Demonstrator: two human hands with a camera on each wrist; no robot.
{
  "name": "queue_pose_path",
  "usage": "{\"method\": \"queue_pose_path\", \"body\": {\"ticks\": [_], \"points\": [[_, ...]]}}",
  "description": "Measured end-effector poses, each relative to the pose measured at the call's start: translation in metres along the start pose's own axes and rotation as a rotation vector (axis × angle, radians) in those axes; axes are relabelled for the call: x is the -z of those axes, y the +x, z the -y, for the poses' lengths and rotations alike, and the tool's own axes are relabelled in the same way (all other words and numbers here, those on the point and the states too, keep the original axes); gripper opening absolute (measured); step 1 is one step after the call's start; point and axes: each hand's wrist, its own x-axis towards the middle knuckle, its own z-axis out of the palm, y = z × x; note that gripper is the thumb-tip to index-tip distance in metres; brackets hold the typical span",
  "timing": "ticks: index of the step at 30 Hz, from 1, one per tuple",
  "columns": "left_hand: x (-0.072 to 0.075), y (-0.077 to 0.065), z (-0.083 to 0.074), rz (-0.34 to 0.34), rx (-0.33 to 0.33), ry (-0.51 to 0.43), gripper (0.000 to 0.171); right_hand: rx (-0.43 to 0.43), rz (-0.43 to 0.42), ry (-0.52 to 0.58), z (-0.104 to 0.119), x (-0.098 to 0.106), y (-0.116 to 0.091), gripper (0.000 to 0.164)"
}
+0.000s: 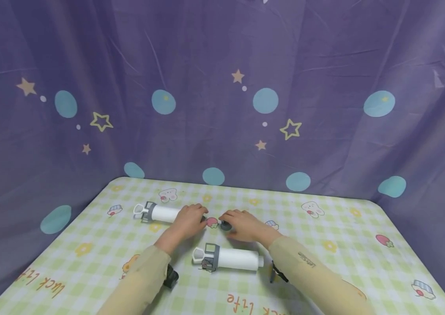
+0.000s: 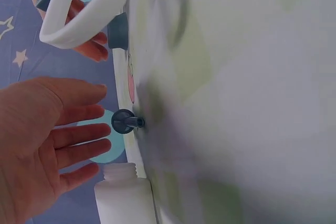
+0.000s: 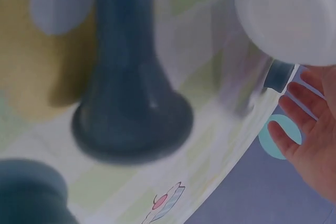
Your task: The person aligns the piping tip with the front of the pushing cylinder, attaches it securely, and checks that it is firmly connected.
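My left hand [image 1: 187, 222] reaches over the end of the farther white syringe-like tube [image 1: 165, 213]. In the left wrist view its fingers are extended beside a dark grey nozzle [image 2: 126, 121], and the tube's threaded white neck [image 2: 121, 171] lies just below. To the right, my right hand [image 1: 244, 224] is at another dark grey piece [image 1: 226, 225]. The right wrist view shows its fingers spread and loosely bent beside that piece [image 3: 278, 75]. Nearer me lies a second white tube [image 1: 238, 259] with a grey collar and a white ring handle [image 1: 198, 255].
Large in the right wrist view are a flared dark blue-grey nozzle [image 3: 131, 114] and part of another dark rounded piece [image 3: 31, 190]. A green checked cloth [image 1: 108, 238] covers the table. Behind it hangs a purple curtain [image 1: 214, 57].
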Motion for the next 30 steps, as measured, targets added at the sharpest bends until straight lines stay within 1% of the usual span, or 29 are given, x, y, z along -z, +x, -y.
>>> {"method": "queue_pose_path", "body": {"ticks": [4,10,13,19,25,30], "points": [[0.001,0.004,-0.001,-0.007,0.002,0.031,0.022,0.007,0.023,0.019,0.001,0.0,0.003,0.049],[-0.001,0.005,-0.002,0.038,0.005,0.013,0.014,0.031,-0.001,0.017,-0.001,-0.003,0.004,0.041],[-0.004,0.006,-0.002,0.053,-0.014,0.006,0.012,0.051,-0.03,0.016,-0.002,-0.004,0.003,0.037],[-0.007,0.004,-0.001,0.051,-0.054,-0.009,0.01,0.069,-0.065,0.021,-0.003,-0.007,0.002,0.031],[-0.007,0.005,0.0,0.049,-0.063,-0.082,0.01,0.082,-0.095,0.061,-0.004,-0.008,0.002,0.031],[-0.009,0.006,0.001,0.068,-0.037,-0.157,0.011,0.085,-0.097,0.071,-0.004,-0.008,0.001,0.031]]}}
